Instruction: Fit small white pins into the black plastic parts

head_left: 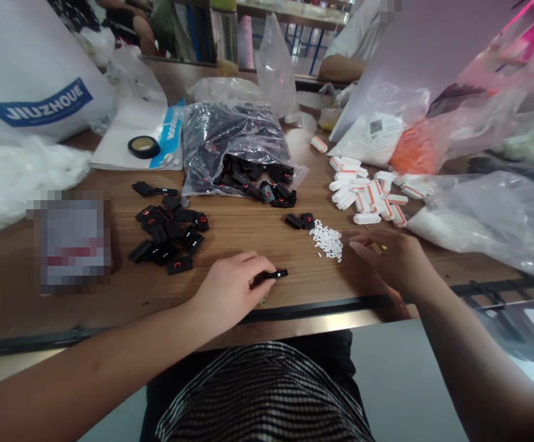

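My left hand [230,285] pinches a black plastic connector housing [280,274] just above the table's front part. A white spot shows among the small holes on the housing's end. My right hand [386,255], blurred, hovers right of a heap of tiny white pegs [328,239]. Its fingertips look drawn together, and a small yellowish bit shows by them; what they hold is too smeared to name. Two black housings [300,221] lie against the heap's left edge. Left of my left hand is a loose pile of black housings with red clips [168,230].
A clear bag of black housings [237,144] lies open behind. White pieces with orange stripes [368,193] are piled at the right, near plastic bags [483,221]. Black tape [143,147] rests on a booklet [119,138]. Another person's arm [343,66] shows across the table.
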{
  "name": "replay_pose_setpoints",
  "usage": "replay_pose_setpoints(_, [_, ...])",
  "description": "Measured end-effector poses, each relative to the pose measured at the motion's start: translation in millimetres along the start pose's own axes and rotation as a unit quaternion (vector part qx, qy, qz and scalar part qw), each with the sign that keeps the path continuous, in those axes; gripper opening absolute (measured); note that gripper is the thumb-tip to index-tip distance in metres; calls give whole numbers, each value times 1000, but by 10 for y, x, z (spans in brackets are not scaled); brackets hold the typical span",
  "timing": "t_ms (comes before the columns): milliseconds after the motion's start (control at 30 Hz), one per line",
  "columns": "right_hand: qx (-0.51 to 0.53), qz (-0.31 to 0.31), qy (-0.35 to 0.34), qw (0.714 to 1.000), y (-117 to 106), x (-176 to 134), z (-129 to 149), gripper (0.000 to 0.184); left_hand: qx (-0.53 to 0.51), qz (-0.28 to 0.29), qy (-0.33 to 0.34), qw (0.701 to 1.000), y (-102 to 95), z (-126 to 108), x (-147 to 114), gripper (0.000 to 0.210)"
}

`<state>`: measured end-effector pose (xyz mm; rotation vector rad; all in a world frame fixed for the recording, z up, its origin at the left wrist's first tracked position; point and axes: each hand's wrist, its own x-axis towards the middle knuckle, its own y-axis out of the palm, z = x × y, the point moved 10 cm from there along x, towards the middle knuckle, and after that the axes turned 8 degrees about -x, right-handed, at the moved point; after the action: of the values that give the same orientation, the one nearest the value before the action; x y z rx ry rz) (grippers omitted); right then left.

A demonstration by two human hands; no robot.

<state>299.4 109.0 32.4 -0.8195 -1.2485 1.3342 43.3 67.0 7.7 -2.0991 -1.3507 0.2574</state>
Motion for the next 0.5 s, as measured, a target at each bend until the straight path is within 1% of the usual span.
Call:
replay_pose_setpoints(67, [6, 30, 6, 1000, 87, 21, -97, 17, 2, 2, -1, 1000, 0, -3, 2, 8])
replay_pose_setpoints(233, [-10, 43, -58, 997, 168, 100, 98, 19, 7, -2, 5, 1000, -11, -23, 3, 8])
replay_pose_setpoints(433, [3, 89, -65, 994, 180, 229, 52, 16, 9, -7, 17, 1000, -25, -53, 4, 7])
replay_pose_setpoints(500, [-14, 100, -99, 990, 171, 252, 102, 15, 10, -4, 14, 1000, -23, -52, 7, 7])
